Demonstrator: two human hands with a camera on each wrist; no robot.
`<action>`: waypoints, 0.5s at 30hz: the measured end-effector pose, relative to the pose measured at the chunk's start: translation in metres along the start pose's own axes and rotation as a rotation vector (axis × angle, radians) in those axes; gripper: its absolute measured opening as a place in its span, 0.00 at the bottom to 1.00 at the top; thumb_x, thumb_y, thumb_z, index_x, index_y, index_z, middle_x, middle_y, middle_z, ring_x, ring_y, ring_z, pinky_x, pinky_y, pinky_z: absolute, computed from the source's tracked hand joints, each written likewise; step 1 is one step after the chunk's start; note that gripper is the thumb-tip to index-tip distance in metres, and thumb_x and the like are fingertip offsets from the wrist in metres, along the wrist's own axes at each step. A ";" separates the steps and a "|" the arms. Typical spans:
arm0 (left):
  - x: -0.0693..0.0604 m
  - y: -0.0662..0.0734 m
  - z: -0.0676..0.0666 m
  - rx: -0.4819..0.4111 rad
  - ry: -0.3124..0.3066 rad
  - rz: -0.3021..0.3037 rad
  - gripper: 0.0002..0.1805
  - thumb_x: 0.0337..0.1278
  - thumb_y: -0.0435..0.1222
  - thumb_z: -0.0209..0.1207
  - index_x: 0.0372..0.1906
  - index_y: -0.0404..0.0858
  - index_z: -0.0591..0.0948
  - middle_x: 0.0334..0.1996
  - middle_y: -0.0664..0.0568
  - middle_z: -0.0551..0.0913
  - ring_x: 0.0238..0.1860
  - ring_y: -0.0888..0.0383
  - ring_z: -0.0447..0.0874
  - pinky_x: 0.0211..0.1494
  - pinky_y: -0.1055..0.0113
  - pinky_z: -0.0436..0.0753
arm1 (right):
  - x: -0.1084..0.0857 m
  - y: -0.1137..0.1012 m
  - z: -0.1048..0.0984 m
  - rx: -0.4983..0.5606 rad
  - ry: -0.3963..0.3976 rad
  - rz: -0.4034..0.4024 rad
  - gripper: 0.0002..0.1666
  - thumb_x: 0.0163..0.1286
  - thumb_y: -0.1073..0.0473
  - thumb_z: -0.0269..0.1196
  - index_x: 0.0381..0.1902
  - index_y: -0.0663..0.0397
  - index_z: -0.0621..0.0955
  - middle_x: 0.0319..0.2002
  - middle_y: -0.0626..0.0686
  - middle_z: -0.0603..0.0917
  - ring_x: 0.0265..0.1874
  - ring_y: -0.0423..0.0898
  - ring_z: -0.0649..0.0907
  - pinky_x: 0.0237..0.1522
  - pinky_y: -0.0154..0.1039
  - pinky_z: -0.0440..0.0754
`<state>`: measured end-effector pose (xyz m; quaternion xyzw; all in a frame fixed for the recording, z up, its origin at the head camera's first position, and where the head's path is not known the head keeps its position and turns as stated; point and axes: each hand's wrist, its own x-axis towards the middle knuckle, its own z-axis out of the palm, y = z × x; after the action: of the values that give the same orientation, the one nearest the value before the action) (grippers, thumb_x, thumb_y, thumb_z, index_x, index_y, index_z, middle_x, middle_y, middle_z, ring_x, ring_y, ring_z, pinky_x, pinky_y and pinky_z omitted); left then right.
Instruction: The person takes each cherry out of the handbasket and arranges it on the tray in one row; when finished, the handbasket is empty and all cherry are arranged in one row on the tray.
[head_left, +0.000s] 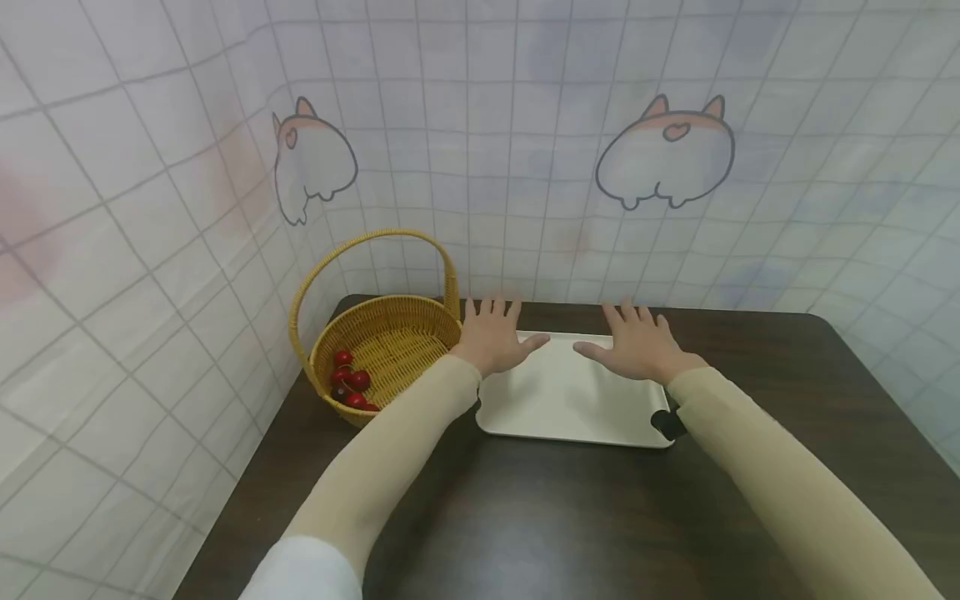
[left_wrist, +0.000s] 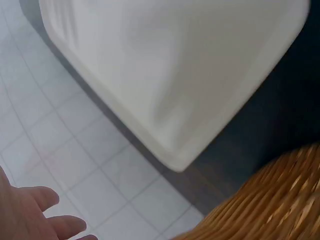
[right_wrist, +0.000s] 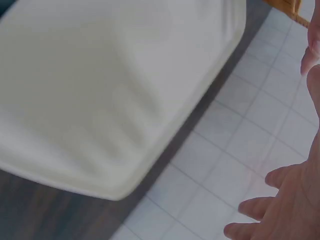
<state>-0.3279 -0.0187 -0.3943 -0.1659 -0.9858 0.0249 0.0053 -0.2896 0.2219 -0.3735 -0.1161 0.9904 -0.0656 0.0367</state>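
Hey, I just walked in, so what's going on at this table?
A person is holding out their left hand and right hand, fingers spread, around the far part of a white tray; neither grips anything. Left of the tray stands a handled wicker basket with several red cherries inside. Both sit on a dark table.

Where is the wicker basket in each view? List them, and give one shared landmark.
Head: left of centre, the wicker basket beside the white tray.
Left wrist: lower right corner, part of the basket, cut off by the frame.
Right wrist: top edge, right of centre, only a piece of the basket.
Shared landmark: the white tray, in all three views.
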 end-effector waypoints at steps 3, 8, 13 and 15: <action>-0.009 0.001 0.011 -0.048 -0.002 0.019 0.52 0.58 0.75 0.27 0.78 0.45 0.51 0.77 0.42 0.50 0.76 0.43 0.46 0.73 0.42 0.47 | -0.003 0.003 0.016 0.034 -0.001 0.006 0.63 0.64 0.19 0.41 0.76 0.64 0.49 0.73 0.73 0.50 0.70 0.74 0.52 0.65 0.71 0.47; -0.041 -0.005 0.025 -0.203 -0.016 0.059 0.50 0.60 0.74 0.28 0.76 0.44 0.58 0.76 0.43 0.53 0.76 0.45 0.47 0.74 0.44 0.46 | -0.013 0.014 0.051 0.106 -0.010 0.025 0.63 0.64 0.19 0.43 0.75 0.66 0.51 0.73 0.73 0.51 0.70 0.73 0.52 0.64 0.72 0.48; -0.077 -0.019 0.035 -0.380 0.168 0.104 0.40 0.67 0.65 0.40 0.69 0.40 0.71 0.71 0.44 0.65 0.74 0.46 0.56 0.73 0.51 0.54 | -0.029 0.026 0.075 0.161 0.025 0.049 0.59 0.66 0.26 0.52 0.74 0.69 0.55 0.72 0.75 0.52 0.69 0.75 0.54 0.62 0.72 0.54; -0.089 -0.026 0.037 -0.445 0.297 0.120 0.33 0.68 0.59 0.47 0.63 0.39 0.76 0.67 0.44 0.71 0.71 0.47 0.62 0.72 0.52 0.60 | -0.036 0.032 0.081 0.196 0.041 0.065 0.56 0.67 0.32 0.55 0.73 0.70 0.54 0.71 0.77 0.51 0.68 0.77 0.55 0.61 0.71 0.56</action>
<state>-0.2528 -0.0740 -0.4299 -0.2230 -0.9438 -0.2169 0.1118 -0.2546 0.2516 -0.4560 -0.0782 0.9830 -0.1634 0.0298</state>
